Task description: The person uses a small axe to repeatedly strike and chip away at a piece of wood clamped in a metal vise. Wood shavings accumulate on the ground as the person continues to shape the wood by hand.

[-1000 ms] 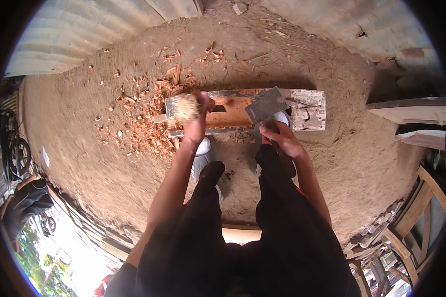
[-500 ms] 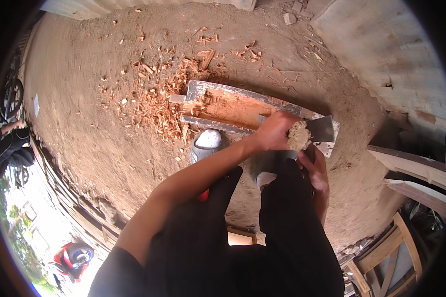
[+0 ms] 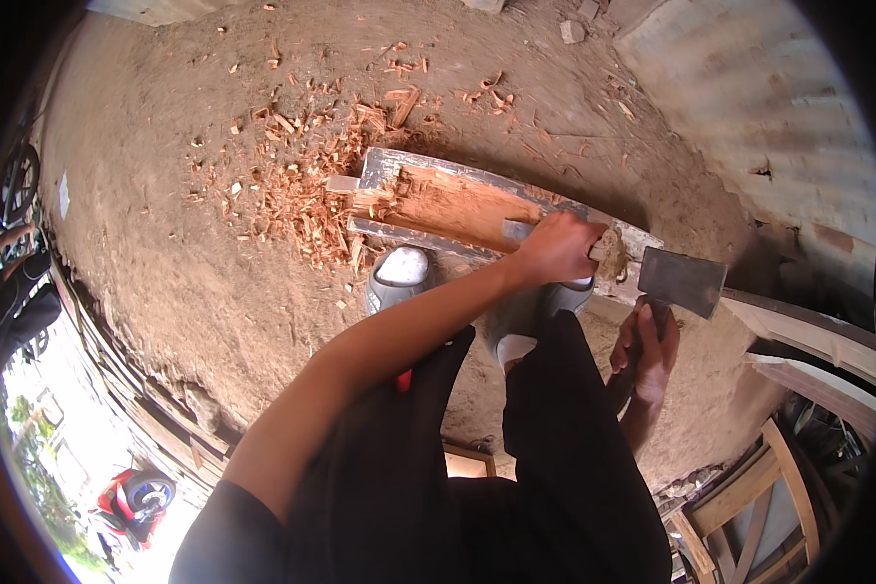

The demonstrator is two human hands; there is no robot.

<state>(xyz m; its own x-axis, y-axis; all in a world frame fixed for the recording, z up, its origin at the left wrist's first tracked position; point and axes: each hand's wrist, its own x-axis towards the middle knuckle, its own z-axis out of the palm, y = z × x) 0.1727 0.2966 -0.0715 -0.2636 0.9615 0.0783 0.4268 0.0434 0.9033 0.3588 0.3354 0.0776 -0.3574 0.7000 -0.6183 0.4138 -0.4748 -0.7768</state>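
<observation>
Fingers of left hand [image 3: 555, 248] closed around fibrous brush [image 3: 611, 255], pressing on right end of hewn plank [image 3: 457, 206] on dirt ground. Right hand [image 3: 647, 350] grips hatchet [image 3: 681, 280] handle, blade just beside left knuckles. Risk: careless blade movement may cut left hand; shoes [image 3: 399, 275] touching plank are also exposed.

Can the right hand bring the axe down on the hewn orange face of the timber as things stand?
Probably not safely: the left hand lies across the weathered grey timber beside the steel axe head, which the right hand holds near its near end.
</observation>
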